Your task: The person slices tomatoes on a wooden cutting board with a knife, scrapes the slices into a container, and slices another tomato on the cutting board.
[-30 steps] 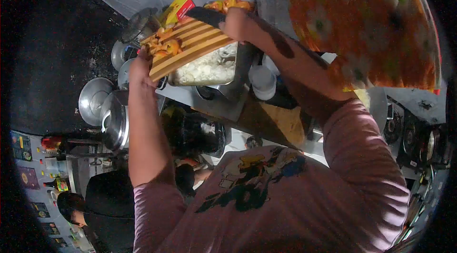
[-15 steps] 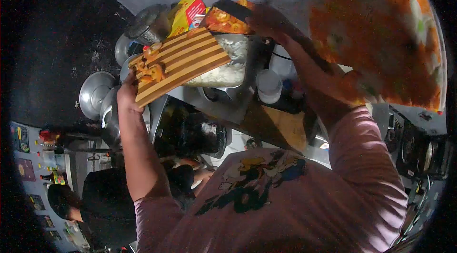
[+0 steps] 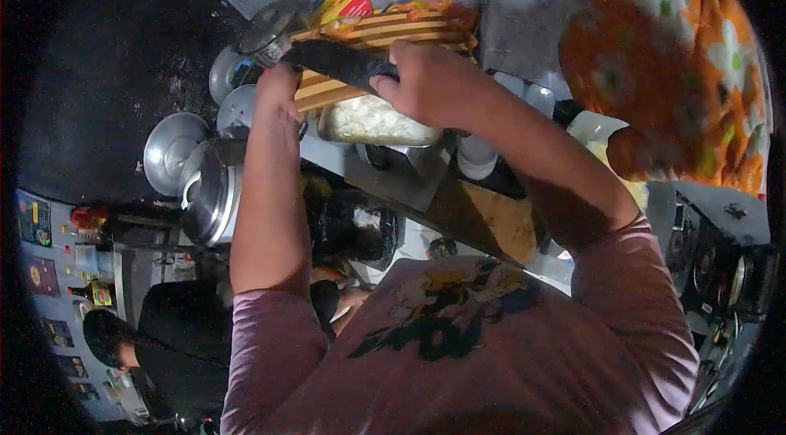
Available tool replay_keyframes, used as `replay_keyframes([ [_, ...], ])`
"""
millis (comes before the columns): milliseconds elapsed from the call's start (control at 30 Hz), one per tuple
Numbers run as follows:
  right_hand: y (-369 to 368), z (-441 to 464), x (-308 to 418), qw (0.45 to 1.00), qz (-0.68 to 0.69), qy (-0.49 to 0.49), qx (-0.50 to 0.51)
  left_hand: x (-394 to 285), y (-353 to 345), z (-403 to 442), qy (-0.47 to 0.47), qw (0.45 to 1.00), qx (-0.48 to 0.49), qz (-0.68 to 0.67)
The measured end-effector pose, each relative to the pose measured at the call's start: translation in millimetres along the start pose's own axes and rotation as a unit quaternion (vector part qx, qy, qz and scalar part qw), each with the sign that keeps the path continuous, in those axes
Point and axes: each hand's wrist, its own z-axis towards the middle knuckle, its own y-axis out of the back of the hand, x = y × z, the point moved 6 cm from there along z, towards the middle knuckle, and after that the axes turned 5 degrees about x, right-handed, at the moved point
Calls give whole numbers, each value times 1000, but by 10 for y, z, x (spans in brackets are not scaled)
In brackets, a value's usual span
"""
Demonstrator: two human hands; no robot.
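My left hand is closed on the near left end of a striped wooden cutting board, which is tilted above the counter. In my right hand is a knife with a broad dark blade, lying across the board. Orange-red chopped pieces, perhaps tomato, show along the board's far edge. Below the board sits a metal tray of chopped white pieces. The board hides most of the container of orange-red pieces behind it.
A yellow and red box stands behind the board. Lidded pots and metal lids are at left. White tubs stand right of the tray. An orange floral cloth hangs at right. A person in black is at lower left.
The board has moved right and away, over the container of orange-red pieces, and its tilt has changed. My right hand has brought the knife back across the board.
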Motion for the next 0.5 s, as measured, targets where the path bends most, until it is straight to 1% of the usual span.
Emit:
replay_keyframes([
  [33, -6, -4, -10, 1000, 2, -14, 11, -57, -122, -78, 0, 1000, 5, 1],
  [100, 22, -27, -20, 999, 1, -30, 18, -252, -493, -447, 8, 993, -13, -115],
  [133, 32, -32, -34, 998, -4, -51, 32, -297, -589, -515, 8, 993, -9, -115],
  [200, 54, -37, -36, 996, -9, -73, 45, -328, -639, -579, 0, 986, -50, -157],
  [233, 48, -39, -30, 995, -15, -83, 60, -355, -686, -601, 1, 986, -47, -157],
  [300, 3, -35, -67, 992, -22, -94, 76, -357, -644, -594, 13, 989, -107, -103],
  [333, -35, -3, -138, 993, -42, -92, 53, -358, -645, -594, 13, 989, -106, -104],
  [367, -4, 29, -152, 994, -62, -90, 30, -344, -664, -549, -1, 989, -67, -128],
  [400, 31, 59, -188, 994, -64, -90, 27, -342, -684, -504, -16, 988, -27, -152],
  [467, 77, 120, -272, 988, -106, -85, 79, -293, -643, -377, -12, 987, -23, -156],
  [500, 79, 196, -385, 988, -107, -86, 77, -286, -646, -361, -6, 987, -21, -160],
])
